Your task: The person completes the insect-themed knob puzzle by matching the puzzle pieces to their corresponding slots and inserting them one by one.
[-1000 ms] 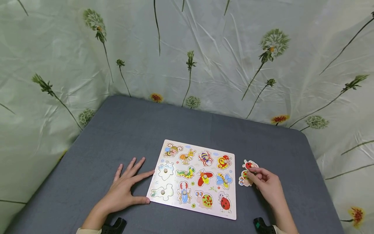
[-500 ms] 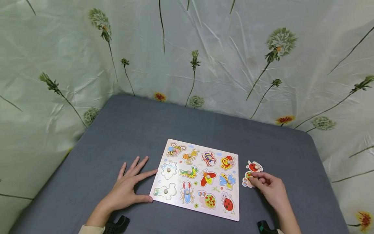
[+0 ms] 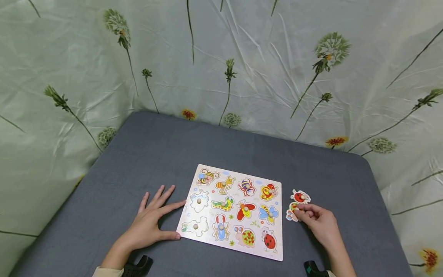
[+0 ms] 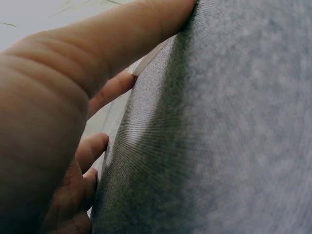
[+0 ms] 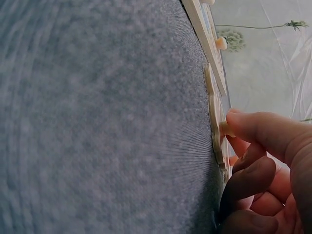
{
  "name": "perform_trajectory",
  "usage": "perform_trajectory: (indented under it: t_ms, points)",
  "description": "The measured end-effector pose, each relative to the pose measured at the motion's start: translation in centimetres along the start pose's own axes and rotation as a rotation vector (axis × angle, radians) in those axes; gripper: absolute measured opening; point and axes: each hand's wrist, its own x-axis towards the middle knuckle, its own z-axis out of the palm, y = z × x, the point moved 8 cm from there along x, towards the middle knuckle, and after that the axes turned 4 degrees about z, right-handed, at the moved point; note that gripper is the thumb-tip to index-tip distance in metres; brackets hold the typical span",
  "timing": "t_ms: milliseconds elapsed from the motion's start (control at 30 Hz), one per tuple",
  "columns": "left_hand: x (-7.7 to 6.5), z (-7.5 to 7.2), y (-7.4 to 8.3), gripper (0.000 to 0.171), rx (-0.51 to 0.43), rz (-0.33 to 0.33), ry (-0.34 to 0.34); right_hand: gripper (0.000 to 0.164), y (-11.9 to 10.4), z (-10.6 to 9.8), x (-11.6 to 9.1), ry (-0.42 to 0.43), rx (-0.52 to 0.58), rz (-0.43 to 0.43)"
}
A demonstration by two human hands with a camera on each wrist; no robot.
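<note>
A wooden knob puzzle board (image 3: 226,246) with insect pictures lies on the table in the head view. My left hand (image 3: 147,227) is spread flat at its left side, thumb and index fingertips right at the board's edge. To the right of the board lie two loose pieces, a red ladybug (image 3: 299,196) and a snail (image 3: 290,216) just in front of it. My right hand (image 3: 320,223) pinches the snail piece's knob (image 5: 225,129) between thumb and fingers, partly covering that piece. In the right wrist view, the piece lies flat on the cloth.
Most pictures on the board carry knobs; the printed snail (image 3: 246,237) and ladybug (image 3: 269,240) at its front right have none. Glare whitens two pieces at the left. A grey cloth covers the table (image 3: 207,142). A flowered curtain (image 3: 263,77) hangs behind.
My right fingertips have come slightly nearer to me, onto the snail piece's knob, uncovering more of the ladybug piece. The left hand and the board stay put; the head view shifts a little.
</note>
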Motion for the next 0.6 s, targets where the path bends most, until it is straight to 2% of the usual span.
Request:
perform_trajectory:
  t_ms: [600]
  points:
    - [-0.04,0.04,-0.09,0.093,0.007,0.004,0.006,0.027,-0.54,0.13,-0.42,0.020,-0.039,-0.059]
